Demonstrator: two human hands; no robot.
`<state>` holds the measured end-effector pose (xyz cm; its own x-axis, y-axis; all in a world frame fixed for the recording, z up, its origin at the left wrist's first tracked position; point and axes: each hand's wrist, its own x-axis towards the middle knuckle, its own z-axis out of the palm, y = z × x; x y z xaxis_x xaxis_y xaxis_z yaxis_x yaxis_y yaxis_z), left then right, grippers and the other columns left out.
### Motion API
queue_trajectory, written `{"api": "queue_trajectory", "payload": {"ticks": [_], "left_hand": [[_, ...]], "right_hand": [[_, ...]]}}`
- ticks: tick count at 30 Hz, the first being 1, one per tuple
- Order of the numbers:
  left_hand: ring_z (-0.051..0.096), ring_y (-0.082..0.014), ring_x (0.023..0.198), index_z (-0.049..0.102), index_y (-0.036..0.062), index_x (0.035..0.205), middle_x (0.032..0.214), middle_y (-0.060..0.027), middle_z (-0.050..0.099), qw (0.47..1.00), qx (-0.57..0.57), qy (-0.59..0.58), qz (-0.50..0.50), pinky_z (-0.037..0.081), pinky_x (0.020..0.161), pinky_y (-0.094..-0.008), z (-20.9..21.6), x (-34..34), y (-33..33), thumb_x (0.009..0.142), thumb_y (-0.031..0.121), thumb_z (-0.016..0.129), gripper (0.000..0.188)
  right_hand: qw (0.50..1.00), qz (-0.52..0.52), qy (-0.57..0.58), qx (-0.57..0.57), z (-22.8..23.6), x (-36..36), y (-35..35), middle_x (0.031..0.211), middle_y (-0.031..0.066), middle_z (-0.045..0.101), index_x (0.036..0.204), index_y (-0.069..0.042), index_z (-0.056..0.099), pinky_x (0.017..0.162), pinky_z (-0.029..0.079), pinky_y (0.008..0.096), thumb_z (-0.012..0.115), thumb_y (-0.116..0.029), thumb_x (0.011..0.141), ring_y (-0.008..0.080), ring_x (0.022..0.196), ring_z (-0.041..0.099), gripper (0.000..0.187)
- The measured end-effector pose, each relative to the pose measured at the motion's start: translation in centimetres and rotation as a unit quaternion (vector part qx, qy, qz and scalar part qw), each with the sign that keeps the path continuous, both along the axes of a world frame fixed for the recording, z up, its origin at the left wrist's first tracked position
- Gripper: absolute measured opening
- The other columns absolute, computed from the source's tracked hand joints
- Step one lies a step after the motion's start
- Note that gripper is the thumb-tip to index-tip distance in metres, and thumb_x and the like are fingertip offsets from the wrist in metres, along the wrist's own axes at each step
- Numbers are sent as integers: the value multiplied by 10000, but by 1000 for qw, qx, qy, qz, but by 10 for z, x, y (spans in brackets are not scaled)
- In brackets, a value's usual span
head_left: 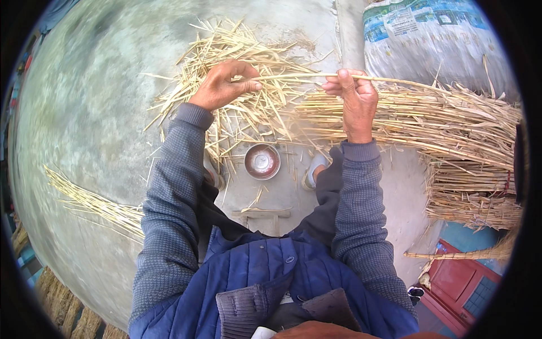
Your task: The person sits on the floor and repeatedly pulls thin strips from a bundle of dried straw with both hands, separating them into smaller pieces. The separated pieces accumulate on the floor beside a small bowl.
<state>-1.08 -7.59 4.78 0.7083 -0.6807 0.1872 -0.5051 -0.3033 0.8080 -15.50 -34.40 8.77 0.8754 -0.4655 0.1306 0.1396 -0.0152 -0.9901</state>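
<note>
A long, thin, pale-yellow dry stalk (pixel 307 75) stretches across between my two hands, above the floor. My right hand (pixel 358 104) is closed on it, thumb and fingers wrapped round it, and its far part runs on to the right over a stack of stalks. At its left end is my left hand (pixel 224 86), fingers curled, with the stalk's tip between thumb and forefinger. Underneath my left hand spreads a loose pile of short straw pieces (pixel 231 121). A small round metal bowl (pixel 262 162) stands on the floor between my feet.
Thick bundles of dry stalks (pixel 440 118) lie stacked on the right. Behind them sits a large white-and-blue sack (pixel 435 45). A thin sheaf of straw (pixel 99 199) rests on the concrete floor (pixel 96 113) to my left. A red wooden piece (pixel 457 271) is at the lower right.
</note>
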Motion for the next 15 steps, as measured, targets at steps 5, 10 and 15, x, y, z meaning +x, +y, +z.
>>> {"api": "queue_trajectory", "payload": {"ticks": [5,10,15], "left_hand": [[687,-179,928,719,-4,993,960,-76,753,965,-88,246,8,543,860,-371,-9,-1,-3,887,269,802,304],[674,-109,813,700,51,926,839,-38,749,934,-218,273,76,527,814,-268,-22,24,22,906,198,783,170],[668,-206,949,689,24,992,877,-78,745,978,11,-3,209,475,898,-375,-11,27,23,886,298,783,308]], "right_hand": [[1000,3,-6,-2,-1,1,2,882,162,736,1006,2,610,699,603,303,678,-261,996,201,754,729,272],[1000,14,-12,-3,1,0,2,873,169,734,1014,20,605,656,598,288,669,-234,1003,190,734,727,262],[999,26,25,-28,-3,1,4,877,159,735,1006,5,608,705,601,295,669,-258,1002,189,752,727,270]]}}
